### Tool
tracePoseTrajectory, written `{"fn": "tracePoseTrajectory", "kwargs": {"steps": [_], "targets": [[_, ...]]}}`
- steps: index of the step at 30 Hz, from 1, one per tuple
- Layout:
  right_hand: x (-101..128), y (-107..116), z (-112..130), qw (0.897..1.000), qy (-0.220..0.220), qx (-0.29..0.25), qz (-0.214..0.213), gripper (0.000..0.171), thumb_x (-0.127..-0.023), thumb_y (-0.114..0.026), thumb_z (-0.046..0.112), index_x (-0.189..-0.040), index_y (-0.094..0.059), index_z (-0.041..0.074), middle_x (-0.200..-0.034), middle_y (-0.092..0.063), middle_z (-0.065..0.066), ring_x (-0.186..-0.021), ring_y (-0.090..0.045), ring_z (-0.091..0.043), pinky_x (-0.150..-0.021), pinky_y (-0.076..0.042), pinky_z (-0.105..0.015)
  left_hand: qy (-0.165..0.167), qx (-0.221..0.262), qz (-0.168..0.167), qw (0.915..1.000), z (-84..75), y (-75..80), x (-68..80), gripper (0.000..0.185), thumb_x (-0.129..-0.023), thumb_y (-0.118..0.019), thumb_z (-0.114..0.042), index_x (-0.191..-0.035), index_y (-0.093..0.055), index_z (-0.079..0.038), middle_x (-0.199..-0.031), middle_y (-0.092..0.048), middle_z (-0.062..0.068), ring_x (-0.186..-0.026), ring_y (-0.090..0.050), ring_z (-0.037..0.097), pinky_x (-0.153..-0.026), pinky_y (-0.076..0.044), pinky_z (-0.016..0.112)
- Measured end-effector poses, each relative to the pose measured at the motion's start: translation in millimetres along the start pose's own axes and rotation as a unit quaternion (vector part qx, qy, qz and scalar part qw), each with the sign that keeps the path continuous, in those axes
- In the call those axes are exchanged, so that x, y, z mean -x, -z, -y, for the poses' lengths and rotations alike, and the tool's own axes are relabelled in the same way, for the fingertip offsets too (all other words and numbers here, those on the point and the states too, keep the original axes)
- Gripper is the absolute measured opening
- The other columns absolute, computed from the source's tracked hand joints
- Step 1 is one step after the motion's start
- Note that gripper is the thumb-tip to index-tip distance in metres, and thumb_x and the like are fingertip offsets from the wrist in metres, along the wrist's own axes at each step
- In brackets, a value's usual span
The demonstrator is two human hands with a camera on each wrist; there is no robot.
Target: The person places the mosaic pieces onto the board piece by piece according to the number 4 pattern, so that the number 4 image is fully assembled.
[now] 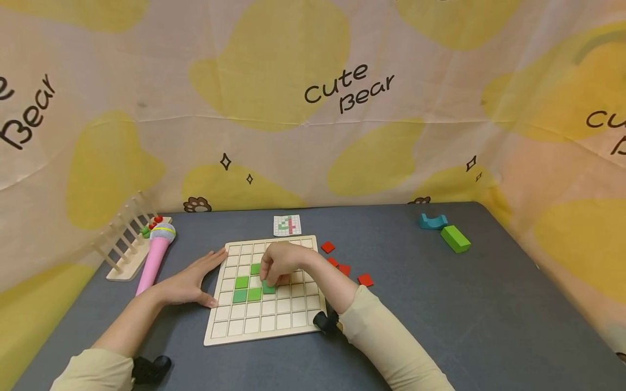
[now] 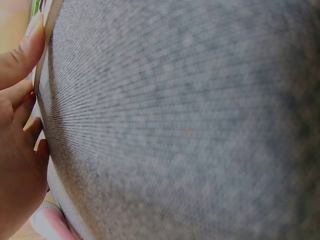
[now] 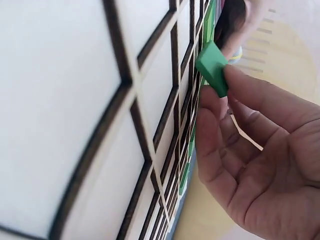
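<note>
A wooden grid board (image 1: 259, 323) with white squares lies on the table, several green tiles (image 1: 242, 282) set in its cells. My right hand (image 1: 286, 259) is over the middle of the board. Its thumb and fingers pinch a dark green square tile (image 3: 212, 69), which looks tilted against the grid in the right wrist view. My left hand (image 1: 191, 279) rests along the board's left edge, thumb and fingers spread and fairly straight. In the left wrist view, the left thumb (image 2: 25, 52) touches the board's rim.
Several red tiles (image 1: 365, 279) lie right of the board. A small pattern card (image 1: 287, 225) is behind it. A pink toy microphone (image 1: 154, 260) and a wooden peg rack (image 1: 128, 260) stand left. A blue arched block (image 1: 432, 221) and a green block (image 1: 455, 239) sit far right.
</note>
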State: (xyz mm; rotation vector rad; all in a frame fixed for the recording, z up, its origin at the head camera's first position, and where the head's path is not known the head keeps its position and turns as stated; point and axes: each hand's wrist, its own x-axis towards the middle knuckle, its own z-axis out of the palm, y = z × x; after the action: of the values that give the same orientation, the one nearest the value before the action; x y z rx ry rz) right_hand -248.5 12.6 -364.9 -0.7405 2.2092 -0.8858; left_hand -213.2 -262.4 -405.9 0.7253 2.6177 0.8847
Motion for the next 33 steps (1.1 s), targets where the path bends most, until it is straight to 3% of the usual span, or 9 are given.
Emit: {"fn": "tracePoseTrajectory", "kwargs": {"steps": [3, 10, 23, 33], "targets": [[0.0, -1.9, 0.2, 1.000, -0.002, 0.016, 0.001, 0.010, -0.080, -0.073, -0.003, -0.088, -0.075, 0.004, -0.072, -0.066, 0.001, -0.061, -0.057, -0.010, -0.058, -0.048, -0.022, 0.000, -0.001, 0.001, 1.0000, 0.2, -0.2, -0.2, 0.114, -0.064, -0.085, -0.029, -0.154, -0.024, 0.004, -0.163, -0.015, 0.029, -0.146, -0.007, 0.060, -0.110, -0.011, 0.076], [-2.5, -6.3, 2.5, 0.995, 0.005, 0.103, -0.003, 0.012, -0.078, -0.078, 0.005, -0.086, -0.077, 0.014, -0.075, -0.065, 0.013, -0.070, -0.049, -0.003, -0.061, -0.041, -0.017, 0.003, 0.001, 0.000, 1.0000, 1.1, -0.2, 0.6, 0.114, -0.063, -0.085, -0.028, -0.154, -0.024, 0.004, -0.163, -0.015, 0.030, -0.146, -0.006, 0.060, -0.110, -0.010, 0.076], [-1.2, -7.8, 1.6, 0.995, -0.001, 0.097, -0.012, 0.010, -0.078, -0.079, 0.003, -0.083, -0.077, 0.012, -0.073, -0.065, 0.011, -0.066, -0.049, -0.005, -0.058, -0.040, -0.018, 0.005, 0.001, 0.002, 1.0000, 0.2, 0.0, -0.6, 0.115, -0.064, -0.085, -0.030, -0.155, -0.023, 0.003, -0.163, -0.014, 0.029, -0.147, -0.005, 0.060, -0.110, -0.009, 0.076], [-0.7, -9.3, 6.9, 0.985, -0.001, 0.169, -0.029, 0.010, -0.078, -0.081, 0.011, -0.078, -0.073, 0.016, -0.078, -0.068, 0.009, -0.070, -0.052, -0.006, -0.061, -0.043, -0.019, 0.003, -0.002, 0.000, 1.0000, 0.4, -0.8, -0.5, 0.114, -0.064, -0.085, -0.030, -0.154, -0.024, 0.004, -0.163, -0.015, 0.029, -0.147, -0.006, 0.060, -0.110, -0.010, 0.076]]}}
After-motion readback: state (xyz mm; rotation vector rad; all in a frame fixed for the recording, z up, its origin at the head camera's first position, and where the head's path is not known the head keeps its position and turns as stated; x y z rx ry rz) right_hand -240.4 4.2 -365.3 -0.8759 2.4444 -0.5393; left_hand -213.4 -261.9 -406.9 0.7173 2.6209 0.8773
